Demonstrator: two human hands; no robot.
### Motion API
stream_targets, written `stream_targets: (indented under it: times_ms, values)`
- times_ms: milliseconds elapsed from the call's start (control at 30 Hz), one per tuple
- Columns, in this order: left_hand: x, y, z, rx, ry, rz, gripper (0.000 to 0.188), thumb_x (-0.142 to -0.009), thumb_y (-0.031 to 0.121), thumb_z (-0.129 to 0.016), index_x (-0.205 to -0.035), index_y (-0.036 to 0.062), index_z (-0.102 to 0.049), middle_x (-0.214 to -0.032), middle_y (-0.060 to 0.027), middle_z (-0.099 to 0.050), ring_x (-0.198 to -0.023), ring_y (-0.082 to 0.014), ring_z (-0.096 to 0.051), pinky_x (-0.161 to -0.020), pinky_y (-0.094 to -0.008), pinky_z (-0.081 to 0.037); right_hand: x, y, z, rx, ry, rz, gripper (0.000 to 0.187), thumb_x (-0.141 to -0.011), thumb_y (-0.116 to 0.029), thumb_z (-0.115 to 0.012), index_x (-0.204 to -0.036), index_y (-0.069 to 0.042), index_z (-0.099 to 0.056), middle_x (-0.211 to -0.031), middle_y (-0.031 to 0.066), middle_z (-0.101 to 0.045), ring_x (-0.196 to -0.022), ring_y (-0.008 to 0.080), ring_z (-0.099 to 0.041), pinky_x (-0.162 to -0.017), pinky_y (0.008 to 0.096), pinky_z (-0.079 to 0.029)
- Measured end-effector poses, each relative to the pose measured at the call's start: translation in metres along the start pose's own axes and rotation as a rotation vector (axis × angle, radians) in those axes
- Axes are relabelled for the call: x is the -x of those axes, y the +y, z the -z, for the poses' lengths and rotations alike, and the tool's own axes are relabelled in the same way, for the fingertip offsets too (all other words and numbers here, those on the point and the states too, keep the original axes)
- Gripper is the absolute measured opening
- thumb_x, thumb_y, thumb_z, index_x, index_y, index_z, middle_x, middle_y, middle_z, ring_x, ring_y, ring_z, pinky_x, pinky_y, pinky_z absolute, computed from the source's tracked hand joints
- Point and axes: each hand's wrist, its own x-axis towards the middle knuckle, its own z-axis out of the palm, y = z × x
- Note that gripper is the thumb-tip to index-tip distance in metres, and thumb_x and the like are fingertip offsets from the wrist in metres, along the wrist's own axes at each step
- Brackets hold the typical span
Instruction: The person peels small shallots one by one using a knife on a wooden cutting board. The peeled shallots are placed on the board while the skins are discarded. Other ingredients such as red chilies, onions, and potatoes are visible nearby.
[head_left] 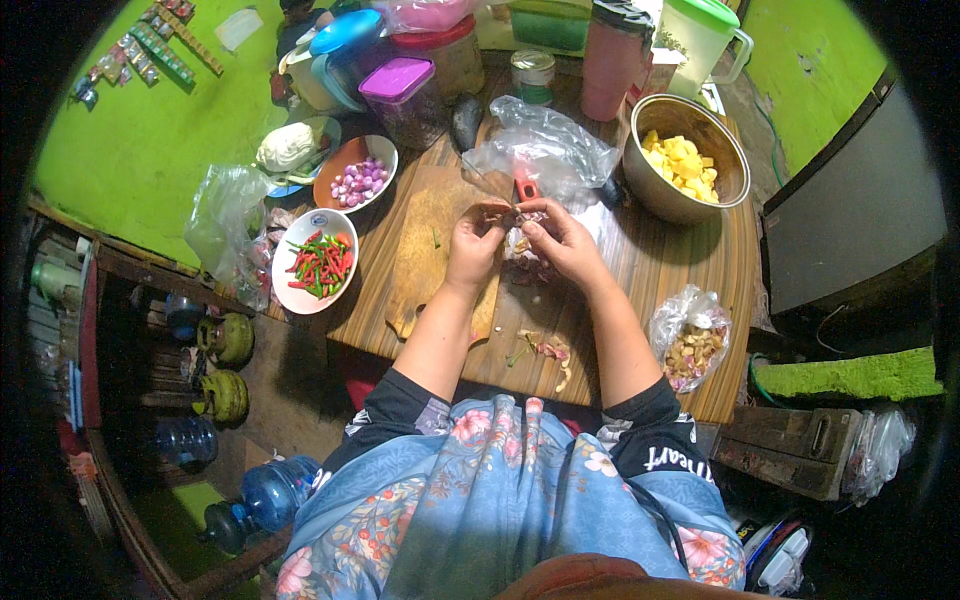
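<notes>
Above the table, my left hand (pixel 477 242) and my right hand (pixel 563 242) meet fingertip to fingertip, both closed in a pinch. Between them is a small shallot, mostly hidden by the fingers. Just beneath lies a heap of purplish shallots and skins (pixel 530 262). A red handle (pixel 526 188) shows right behind the fingertips, beside a crumpled clear plastic bag (pixel 545 135). Under my left forearm is a worn wooden cutting board (pixel 425 235). To its left, peeled shallots (pixel 358 184) sit in one bowl and red and green chilies (pixel 320 265) in another.
A metal pot (pixel 735 150) of yellow cubes stands at the far right. Near my right forearm are a bag of peels (pixel 693 345) and loose scraps (pixel 548 348). Along the back stand a purple-lidded container (pixel 400 90), a pink tumbler (pixel 612 65) and a green-lidded pitcher (pixel 700 45).
</notes>
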Motion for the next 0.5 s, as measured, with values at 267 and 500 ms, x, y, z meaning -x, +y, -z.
stream_targets:
  times_ms: [267,500]
  values:
    - [0.000,0.005,-0.006,-0.030,0.032,0.078,0.014,-0.081,-0.004,-0.054,-0.094,-0.0004,-0.058,-0.092,-0.0057,-0.061,-0.086,-0.0130,-0.057,-0.081,-0.0255,-0.044,-0.004,0.010,-0.003,-0.014,0.080,0.130,0.032,-0.084,-0.029,-0.058,-0.108,-0.009,-0.054,-0.091,0.0047,-0.060,-0.084,0.0128,-0.057,-0.076,0.0272,-0.044]
    - [0.001,0.002,-0.004,0.114,0.009,0.059,0.018,-0.080,-0.004,-0.058,-0.097,-0.0012,-0.056,-0.093,-0.0077,-0.061,-0.088,-0.0141,-0.057,-0.080,-0.0264,-0.046,-0.005,0.012,-0.005,-0.065,0.025,0.067,0.030,-0.085,-0.028,-0.057,-0.108,-0.008,-0.054,-0.090,0.0046,-0.061,-0.082,0.0093,-0.056,-0.071,0.0245,-0.044]
